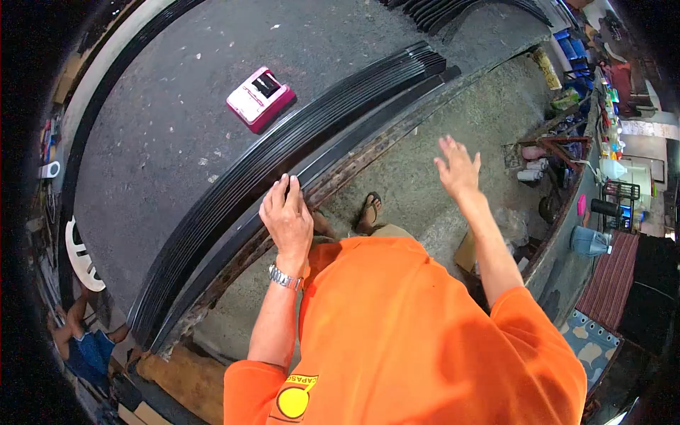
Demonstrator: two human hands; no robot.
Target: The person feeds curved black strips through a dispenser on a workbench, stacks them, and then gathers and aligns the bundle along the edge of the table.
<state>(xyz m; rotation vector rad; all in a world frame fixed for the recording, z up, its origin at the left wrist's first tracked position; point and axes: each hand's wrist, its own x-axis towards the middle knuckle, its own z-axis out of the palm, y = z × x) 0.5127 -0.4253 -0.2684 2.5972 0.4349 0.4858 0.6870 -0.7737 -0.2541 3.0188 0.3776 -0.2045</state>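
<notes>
My left hand (286, 216) rests at the near edge of the dark worktable, its fingertips on a single black strip (336, 161) that lies along that edge. Whether the fingers grip the strip or only lie on it is hard to tell. Just beyond it lies a bundle of long black ribbed strips (283, 149), stacked side by side. My right hand (459, 168) is held out over the floor to the right, fingers spread and nothing in it. Farther back on the table sits a pink and white box (260, 99) with a black panel.
More black strips (467, 13) lie at the table's far end. A person (88, 347) is at the lower left, near a white curved piece (81, 258). On the right, a cluttered bench holds a blue-grey container (590, 241). A sandalled foot (370, 211) stands on the concrete floor.
</notes>
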